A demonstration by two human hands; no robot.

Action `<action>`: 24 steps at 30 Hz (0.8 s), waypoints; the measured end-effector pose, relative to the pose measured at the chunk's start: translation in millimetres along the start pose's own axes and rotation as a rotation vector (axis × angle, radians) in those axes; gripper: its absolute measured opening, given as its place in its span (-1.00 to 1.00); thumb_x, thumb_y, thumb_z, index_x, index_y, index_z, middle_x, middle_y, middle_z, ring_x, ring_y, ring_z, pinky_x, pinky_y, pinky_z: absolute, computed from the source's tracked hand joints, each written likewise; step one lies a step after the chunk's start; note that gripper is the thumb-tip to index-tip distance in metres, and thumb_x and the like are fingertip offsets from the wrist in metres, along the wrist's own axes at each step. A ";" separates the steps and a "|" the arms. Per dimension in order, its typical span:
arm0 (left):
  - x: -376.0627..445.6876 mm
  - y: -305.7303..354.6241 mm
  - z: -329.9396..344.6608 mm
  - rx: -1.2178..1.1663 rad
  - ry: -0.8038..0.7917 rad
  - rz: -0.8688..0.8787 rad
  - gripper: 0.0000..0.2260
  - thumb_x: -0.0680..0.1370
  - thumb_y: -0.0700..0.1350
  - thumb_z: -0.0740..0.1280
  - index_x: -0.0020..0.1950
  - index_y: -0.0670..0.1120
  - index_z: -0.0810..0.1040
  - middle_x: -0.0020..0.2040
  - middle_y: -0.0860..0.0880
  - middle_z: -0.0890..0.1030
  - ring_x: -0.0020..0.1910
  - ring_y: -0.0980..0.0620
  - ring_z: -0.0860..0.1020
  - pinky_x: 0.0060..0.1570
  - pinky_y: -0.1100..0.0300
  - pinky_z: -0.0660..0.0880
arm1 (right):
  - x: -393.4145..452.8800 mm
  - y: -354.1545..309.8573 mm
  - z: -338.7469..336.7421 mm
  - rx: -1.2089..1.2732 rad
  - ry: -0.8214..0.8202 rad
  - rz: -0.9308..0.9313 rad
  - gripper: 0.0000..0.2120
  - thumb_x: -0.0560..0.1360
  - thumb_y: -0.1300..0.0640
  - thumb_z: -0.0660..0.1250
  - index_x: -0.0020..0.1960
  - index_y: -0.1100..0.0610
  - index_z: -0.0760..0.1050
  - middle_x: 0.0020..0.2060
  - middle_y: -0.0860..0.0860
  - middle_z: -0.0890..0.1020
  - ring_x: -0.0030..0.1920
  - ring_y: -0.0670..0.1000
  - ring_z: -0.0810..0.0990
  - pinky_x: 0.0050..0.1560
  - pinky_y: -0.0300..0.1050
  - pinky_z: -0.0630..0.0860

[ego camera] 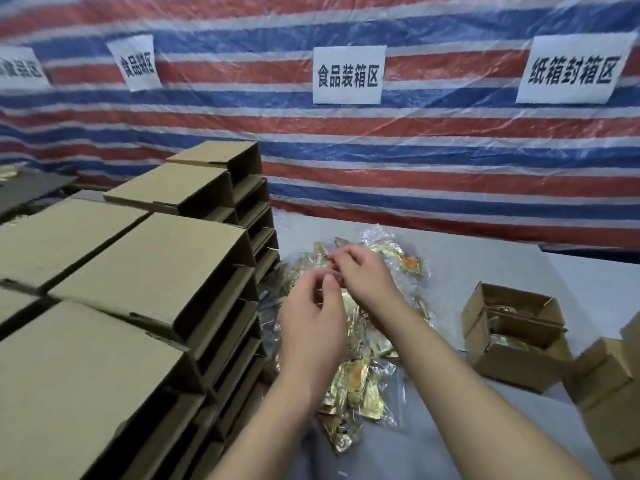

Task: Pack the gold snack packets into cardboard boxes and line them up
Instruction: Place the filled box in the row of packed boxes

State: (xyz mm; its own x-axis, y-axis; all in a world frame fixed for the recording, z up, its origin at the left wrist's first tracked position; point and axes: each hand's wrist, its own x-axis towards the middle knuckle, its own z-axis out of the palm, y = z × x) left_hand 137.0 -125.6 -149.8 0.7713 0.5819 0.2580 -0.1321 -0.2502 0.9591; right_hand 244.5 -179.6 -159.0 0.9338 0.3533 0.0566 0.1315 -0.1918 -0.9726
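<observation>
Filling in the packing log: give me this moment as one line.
stage: picking packets | left hand, right hand: over gold packet pile, grip unclear | open box: partly filled, right | closed boxes: stacked left

left hand [311, 327]: bare, no glove/ring | right hand [363, 275]: bare | forearms: bare, no sleeves, no watch or band visible

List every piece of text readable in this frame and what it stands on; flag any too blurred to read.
"食品装箱区": white paper sign on the striped tarp wall, centre.
"纸箱封箱区": white paper sign, right.
Second sign from the left: starts "食品", ends "区"; the middle is blurred.
Far-left sign: too blurred, cut by the frame edge.
Gold snack packets: print too small to read.
Cardboard boxes: no print visible.
</observation>
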 end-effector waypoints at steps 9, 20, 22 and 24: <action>-76.5 63.2 -109.4 0.522 0.072 0.537 -0.76 0.51 0.01 0.24 0.02 -0.04 0.64 0.09 0.08 0.62 0.11 0.18 0.54 0.16 0.42 0.37 | -59.4 -70.6 69.7 -0.051 -0.521 -0.149 -0.75 0.63 0.01 0.23 -0.08 0.09 0.61 -0.20 -0.03 0.68 -0.16 -0.04 0.64 -0.01 -0.06 0.57; -62.4 39.7 -197.5 1.543 -0.191 -0.055 -0.32 0.57 0.17 0.10 0.57 0.05 -0.21 0.60 0.00 -0.10 0.58 -0.02 -0.07 0.53 0.04 0.01 | -90.4 -82.2 99.3 -0.441 -0.774 -0.271 -0.60 0.48 0.12 0.26 0.32 0.00 0.43 0.20 -0.08 0.56 0.13 -0.11 0.52 0.11 -0.29 0.46; -63.3 38.9 -197.1 1.544 -0.181 -0.062 -0.37 0.58 -0.01 0.04 0.58 0.01 -0.21 0.61 0.00 -0.10 0.58 -0.02 -0.06 0.53 0.02 0.01 | -91.2 -80.1 99.7 -0.448 -0.770 -0.298 -0.52 0.47 0.15 0.28 0.39 0.00 0.39 0.25 -0.09 0.53 0.12 -0.17 0.49 0.02 -0.46 0.39; -65.3 45.3 -195.6 1.562 -0.193 -0.059 -0.35 0.55 -0.10 0.02 0.57 -0.01 -0.24 0.61 -0.01 -0.12 0.58 -0.02 -0.08 0.53 0.02 0.01 | -92.1 -79.1 98.9 -0.428 -0.762 -0.328 -0.48 0.45 0.18 0.30 0.41 0.00 0.39 0.24 -0.13 0.53 0.10 -0.20 0.50 -0.03 -0.50 0.39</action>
State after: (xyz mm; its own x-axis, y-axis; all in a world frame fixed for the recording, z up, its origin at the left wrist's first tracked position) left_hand -41.1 -23.6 -100.5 0.8325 0.5465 0.0908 0.5540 -0.8228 -0.1269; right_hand 115.1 -106.4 -109.6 0.3780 0.9258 0.0026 0.6029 -0.2441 -0.7596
